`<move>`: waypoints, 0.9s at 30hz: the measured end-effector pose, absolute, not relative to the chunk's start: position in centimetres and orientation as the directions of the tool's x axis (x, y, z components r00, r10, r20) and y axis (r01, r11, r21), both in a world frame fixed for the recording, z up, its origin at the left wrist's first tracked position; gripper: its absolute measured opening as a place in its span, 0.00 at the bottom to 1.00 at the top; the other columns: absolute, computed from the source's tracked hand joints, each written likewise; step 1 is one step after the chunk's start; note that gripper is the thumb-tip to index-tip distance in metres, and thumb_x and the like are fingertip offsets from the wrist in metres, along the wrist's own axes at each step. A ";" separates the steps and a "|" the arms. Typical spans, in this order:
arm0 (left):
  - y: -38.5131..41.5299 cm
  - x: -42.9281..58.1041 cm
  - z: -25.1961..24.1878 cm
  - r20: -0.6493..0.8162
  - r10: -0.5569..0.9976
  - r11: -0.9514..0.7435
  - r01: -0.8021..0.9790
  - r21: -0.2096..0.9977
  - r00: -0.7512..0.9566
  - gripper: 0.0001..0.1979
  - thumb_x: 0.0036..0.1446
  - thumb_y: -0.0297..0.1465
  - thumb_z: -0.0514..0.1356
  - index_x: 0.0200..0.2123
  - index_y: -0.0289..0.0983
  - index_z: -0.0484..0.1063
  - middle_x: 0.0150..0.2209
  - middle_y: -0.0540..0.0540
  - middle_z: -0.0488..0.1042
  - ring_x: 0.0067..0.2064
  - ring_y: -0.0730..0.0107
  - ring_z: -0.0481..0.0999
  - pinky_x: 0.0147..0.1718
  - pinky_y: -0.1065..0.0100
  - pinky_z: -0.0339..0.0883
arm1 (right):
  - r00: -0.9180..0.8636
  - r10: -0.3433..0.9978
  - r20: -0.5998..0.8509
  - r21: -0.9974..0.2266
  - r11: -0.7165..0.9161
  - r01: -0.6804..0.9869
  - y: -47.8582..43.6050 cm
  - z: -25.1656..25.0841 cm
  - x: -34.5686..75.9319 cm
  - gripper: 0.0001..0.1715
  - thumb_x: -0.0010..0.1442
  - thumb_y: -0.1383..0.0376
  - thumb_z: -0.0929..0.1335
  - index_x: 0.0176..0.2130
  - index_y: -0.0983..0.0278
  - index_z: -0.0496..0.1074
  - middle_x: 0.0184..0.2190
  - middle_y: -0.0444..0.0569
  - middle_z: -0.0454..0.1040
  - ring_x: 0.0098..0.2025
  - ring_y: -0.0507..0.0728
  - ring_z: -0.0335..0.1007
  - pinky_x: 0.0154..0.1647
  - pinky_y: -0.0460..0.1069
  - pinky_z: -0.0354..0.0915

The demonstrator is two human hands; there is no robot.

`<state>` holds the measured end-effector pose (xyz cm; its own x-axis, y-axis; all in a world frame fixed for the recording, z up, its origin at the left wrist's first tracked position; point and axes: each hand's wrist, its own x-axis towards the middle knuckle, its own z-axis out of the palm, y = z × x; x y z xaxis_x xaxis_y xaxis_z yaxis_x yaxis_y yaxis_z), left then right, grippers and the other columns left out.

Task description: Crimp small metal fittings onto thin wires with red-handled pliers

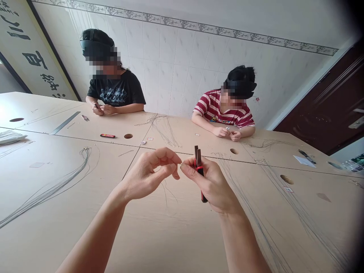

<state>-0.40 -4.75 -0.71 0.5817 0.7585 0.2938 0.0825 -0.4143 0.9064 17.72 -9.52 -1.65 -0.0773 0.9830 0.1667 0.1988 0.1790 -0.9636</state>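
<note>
We are holding a pair of red-handled pliers [200, 173] in the right hand [212, 184], which is closing around the grips while its thumb and forefinger are pinching together at the tips. The jaws are pointing away from us. Just left of the pliers, the left hand [152, 172] is curving half open, its fingertips nearly meeting the right ones at a tiny pale piece [181, 164]; we are not managing to tell whether the left fingers are gripping it or only touching it. Below and left of the pliers, thin wire strands [165, 192] are hanging or lying, their link to that piece staying unclear. Well left of the pliers, a bundle of fine wires [74, 173] is resting on the table [176, 242], and more wires [247, 206] are trailing to their right. We are judging the piece very light, small enough to be slipping easily from skin, so its edges are calling for a fingertip pinch. The wires are looking springy and easily kinked, best taken near an end. The pliers are seeming stiff and solid, their coated grips offering the surest hold.
</note>
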 end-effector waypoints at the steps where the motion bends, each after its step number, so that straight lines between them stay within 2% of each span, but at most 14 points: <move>1: -4.8 -0.4 -0.7 0.292 0.759 -0.415 0.086 0.906 0.582 0.06 0.62 0.28 0.55 0.38 0.36 0.72 0.30 0.48 0.78 0.35 0.68 0.77 0.37 0.67 0.70 | -0.078 0.983 0.167 -0.961 0.180 0.209 -9.5 -1.6 17.7 0.16 0.62 0.54 0.68 0.28 0.62 0.69 0.23 0.39 0.55 0.23 0.48 0.47 0.24 0.47 0.51; 7: -4.9 -0.5 -0.7 0.275 0.773 -0.407 0.113 0.906 0.572 0.06 0.61 0.27 0.55 0.36 0.37 0.72 0.29 0.49 0.78 0.34 0.68 0.77 0.35 0.67 0.69 | -0.081 0.978 0.194 -0.944 0.208 0.255 -9.6 -1.5 17.7 0.17 0.63 0.54 0.67 0.29 0.62 0.69 0.22 0.39 0.54 0.22 0.48 0.47 0.22 0.46 0.50; 15: -4.8 -0.5 -0.8 0.279 0.768 -0.422 0.128 0.897 0.576 0.06 0.61 0.27 0.55 0.35 0.37 0.72 0.28 0.49 0.77 0.33 0.69 0.76 0.33 0.68 0.68 | -0.090 0.971 0.222 -0.932 0.238 0.274 -9.7 -1.3 17.7 0.16 0.63 0.55 0.67 0.28 0.62 0.68 0.21 0.38 0.55 0.22 0.48 0.48 0.24 0.46 0.52; 23: -4.8 -0.4 -0.7 0.271 0.776 -0.425 0.155 0.892 0.569 0.05 0.61 0.27 0.56 0.33 0.37 0.71 0.26 0.50 0.77 0.31 0.70 0.76 0.32 0.69 0.68 | -0.073 0.964 0.256 -0.912 0.266 0.313 -9.7 -1.3 17.7 0.15 0.63 0.56 0.67 0.29 0.62 0.68 0.24 0.40 0.62 0.26 0.50 0.54 0.28 0.46 0.55; 27: -4.8 -0.3 -0.6 0.275 0.782 -0.433 0.170 0.885 0.560 0.05 0.60 0.27 0.56 0.32 0.36 0.71 0.24 0.51 0.76 0.30 0.72 0.76 0.30 0.71 0.68 | -0.071 0.967 0.246 -0.914 0.256 0.316 -9.8 -1.3 17.7 0.15 0.62 0.56 0.67 0.29 0.62 0.68 0.24 0.41 0.63 0.26 0.49 0.54 0.27 0.46 0.55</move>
